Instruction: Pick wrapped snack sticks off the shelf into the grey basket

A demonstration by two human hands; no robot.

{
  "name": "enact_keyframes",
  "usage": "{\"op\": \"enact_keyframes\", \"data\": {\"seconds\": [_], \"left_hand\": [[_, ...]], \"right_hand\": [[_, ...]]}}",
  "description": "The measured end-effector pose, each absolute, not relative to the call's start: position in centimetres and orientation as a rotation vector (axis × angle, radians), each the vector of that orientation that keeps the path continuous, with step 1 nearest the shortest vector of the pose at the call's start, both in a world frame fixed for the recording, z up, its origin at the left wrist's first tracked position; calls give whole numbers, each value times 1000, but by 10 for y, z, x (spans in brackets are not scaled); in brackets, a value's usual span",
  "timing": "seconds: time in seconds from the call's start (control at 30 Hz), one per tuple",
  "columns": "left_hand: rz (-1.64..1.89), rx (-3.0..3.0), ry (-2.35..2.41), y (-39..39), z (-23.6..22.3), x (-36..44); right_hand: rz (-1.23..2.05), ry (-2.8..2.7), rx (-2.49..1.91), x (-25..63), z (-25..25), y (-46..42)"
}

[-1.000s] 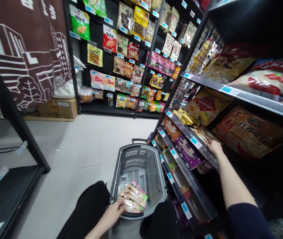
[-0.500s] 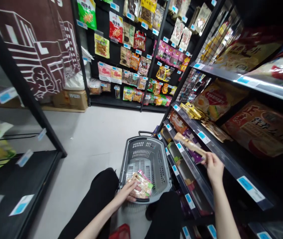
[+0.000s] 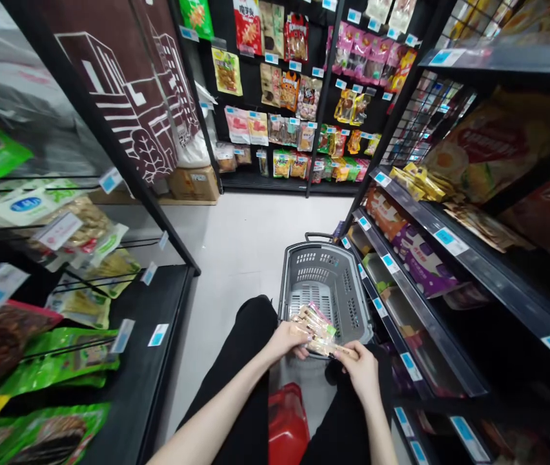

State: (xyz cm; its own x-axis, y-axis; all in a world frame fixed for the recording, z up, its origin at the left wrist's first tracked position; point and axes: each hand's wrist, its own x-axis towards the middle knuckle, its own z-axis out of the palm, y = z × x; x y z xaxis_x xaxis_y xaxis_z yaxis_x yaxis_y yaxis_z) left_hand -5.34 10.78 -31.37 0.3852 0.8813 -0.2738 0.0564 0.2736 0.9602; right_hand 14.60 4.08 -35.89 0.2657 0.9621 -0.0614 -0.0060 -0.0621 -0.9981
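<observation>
A grey shopping basket (image 3: 326, 271) sits on the pale floor between my knees. My left hand (image 3: 287, 339) is closed on a bundle of long snack packets (image 3: 314, 323) at the basket's near edge. My right hand (image 3: 359, 365) pinches one more tan snack packet (image 3: 333, 349) and holds it against the bottom of that bundle. Both hands meet over the basket's near rim. My legs in black trousers frame the basket.
Black shelves with snack bags (image 3: 454, 194) run along my right. A shelf of green packets (image 3: 62, 303) stands at my left. A wall rack of hanging snacks (image 3: 304, 97) and a cardboard box (image 3: 192, 184) lie ahead. Something red (image 3: 287, 423) sits under my legs.
My right hand took a long packet from the right shelf and carried it down to the basket. My left hand stayed on the packets. The view swung leftward.
</observation>
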Motion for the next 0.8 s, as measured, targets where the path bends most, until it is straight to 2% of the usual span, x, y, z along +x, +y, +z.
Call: {"op": "enact_keyframes", "data": {"seconds": [0.2,0.47,0.7,0.8], "left_hand": [[622,1147,994,109,-315,-54],[639,1003,923,111,-314,-59],[669,1103,939,113,-308,-59],[640,1268,1052,112,-310,-57]], "right_hand": [[1291,-738,-1150,143,-385,37],[1484,-433,-832,159,-388,34],[1496,-345,-662,169,-387,32],[1407,-438,-840,165,-391,34]]}}
